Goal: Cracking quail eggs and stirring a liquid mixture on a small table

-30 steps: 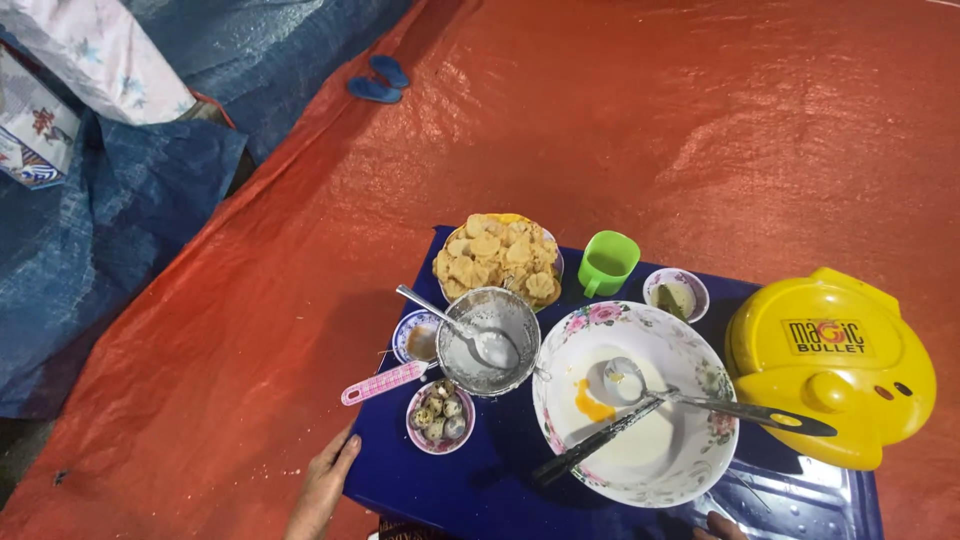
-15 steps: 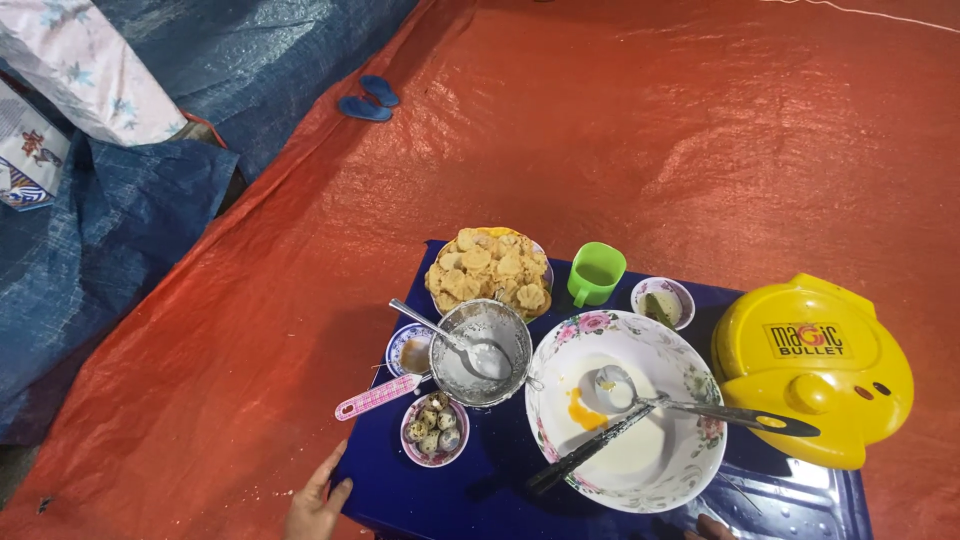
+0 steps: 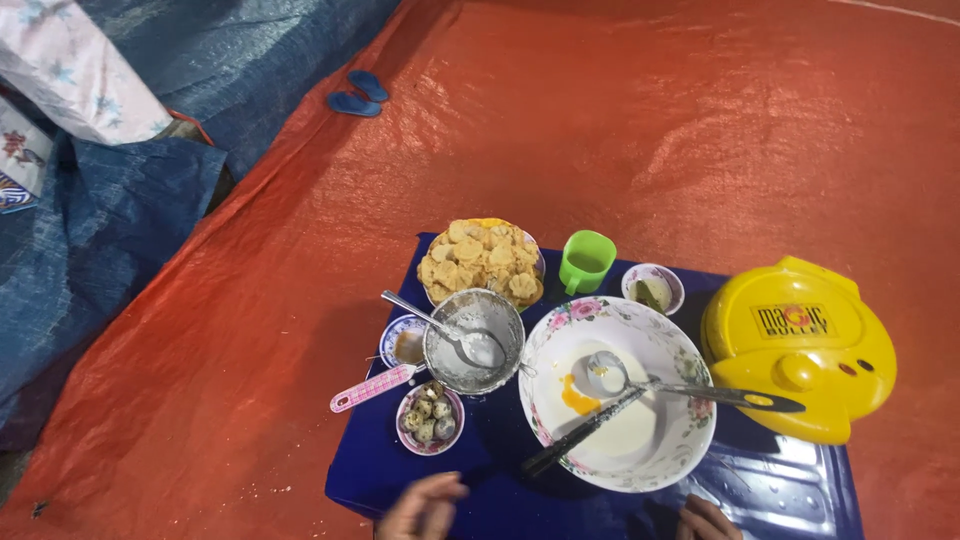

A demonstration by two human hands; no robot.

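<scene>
My left hand [image 3: 422, 507] shows at the bottom edge, fingers loosely curled, holding nothing, resting near the front of a blue board [image 3: 500, 480]. Only the fingertips of my right hand [image 3: 707, 520] show at the bottom edge, below a large floral bowl [image 3: 680, 352] with white batter, an orange yolk, a ladle and a dark-handled utensil. Left of the bowl stands a metal sieve [image 3: 473, 342] with a spoon and a pink handle. A small bowl of speckled eggs [image 3: 430, 418] lies closest to my left hand.
A plate of pale fried pieces [image 3: 482, 262], a green cup [image 3: 586, 261], a small dish [image 3: 652, 288] and a small sauce bowl [image 3: 403, 343] sit on the board. A yellow lidded appliance [image 3: 797, 345] stands at right. Orange tarp [image 3: 650, 130], blue tarp and blue sandals [image 3: 358, 94] lie beyond.
The view has tipped so the board sits lower and more central. My left hand has shifted right along the bottom edge. My right fingertips now show more.
</scene>
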